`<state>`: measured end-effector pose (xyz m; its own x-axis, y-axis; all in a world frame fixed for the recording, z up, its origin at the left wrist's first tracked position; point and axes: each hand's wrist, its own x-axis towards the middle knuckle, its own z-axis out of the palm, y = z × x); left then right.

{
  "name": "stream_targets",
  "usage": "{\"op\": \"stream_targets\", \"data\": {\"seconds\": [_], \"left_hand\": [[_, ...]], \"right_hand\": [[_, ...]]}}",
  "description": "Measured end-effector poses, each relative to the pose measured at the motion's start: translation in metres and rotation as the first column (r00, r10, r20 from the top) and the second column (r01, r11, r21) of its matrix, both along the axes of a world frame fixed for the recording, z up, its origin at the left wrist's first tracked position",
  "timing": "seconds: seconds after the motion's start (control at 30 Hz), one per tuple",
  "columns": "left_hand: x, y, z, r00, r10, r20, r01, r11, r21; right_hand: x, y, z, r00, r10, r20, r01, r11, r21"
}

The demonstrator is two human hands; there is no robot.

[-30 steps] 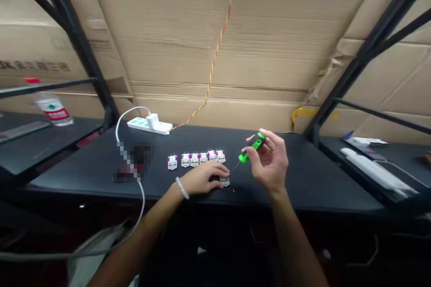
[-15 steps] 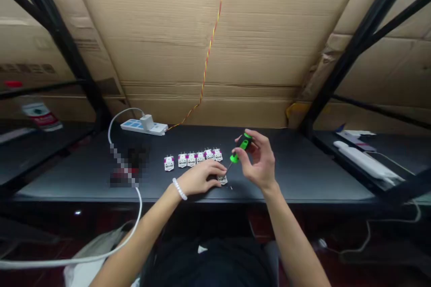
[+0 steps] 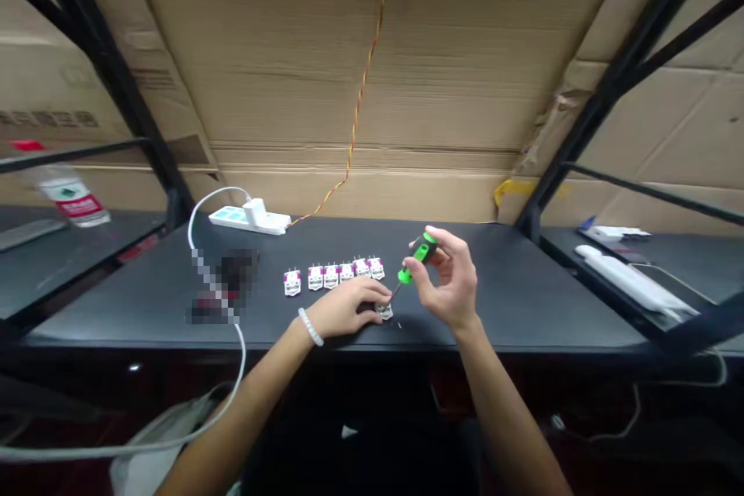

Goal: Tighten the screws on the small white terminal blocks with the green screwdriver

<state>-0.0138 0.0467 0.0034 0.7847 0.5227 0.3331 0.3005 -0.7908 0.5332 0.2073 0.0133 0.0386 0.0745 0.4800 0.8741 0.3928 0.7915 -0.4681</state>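
My left hand [image 3: 342, 308] rests on the black tabletop [image 3: 500, 302], its fingers gripping a small white terminal connector [image 3: 384, 311]. My right hand [image 3: 449, 279] is raised just to the right, pinching a green-and-black screwdriver [image 3: 419, 254] by its handle. The thin shaft [image 3: 396, 292] slants down, its tip at or very near the connector. Whether it touches is hidden by my fingers. A row of several matching white connectors with magenta marks [image 3: 331, 275] stands just beyond my left fingers.
A white power strip [image 3: 249, 221] with a plug sits at the table's far edge, its white cable [image 3: 238, 349] running past a pixelated object [image 3: 224, 287]. Black shelves hold a bottle [image 3: 67, 198] at left and a white strip [image 3: 633, 283] at right.
The view has shifted and levelled since a second ago. Both hands stay around the small connector, and the screwdriver remains in the same pinch.
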Motion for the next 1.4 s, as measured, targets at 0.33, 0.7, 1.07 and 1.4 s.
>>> {"op": "stream_targets", "data": {"seconds": [0.33,0.7,1.07,1.4], "left_hand": [[0.000,0.000,0.001,1.000,-0.006,-0.004,0.006,1.000,-0.003],[0.000,-0.001,0.003,1.000,-0.003,-0.012,0.003,1.000,-0.001],[0.000,0.000,0.002,1.000,0.002,-0.001,-0.002,1.000,-0.007],[0.000,0.000,0.001,1.000,-0.007,0.010,0.007,1.000,0.000]], "right_hand": [[0.000,0.001,-0.002,1.000,0.003,0.016,-0.004,0.999,0.040],[-0.001,0.007,-0.005,1.000,0.023,0.018,-0.024,0.996,0.084],[0.001,0.019,-0.013,0.986,0.093,-0.138,-0.084,0.994,0.073],[-0.001,0.021,-0.016,0.971,0.192,-0.141,-0.177,0.978,0.113]]}}
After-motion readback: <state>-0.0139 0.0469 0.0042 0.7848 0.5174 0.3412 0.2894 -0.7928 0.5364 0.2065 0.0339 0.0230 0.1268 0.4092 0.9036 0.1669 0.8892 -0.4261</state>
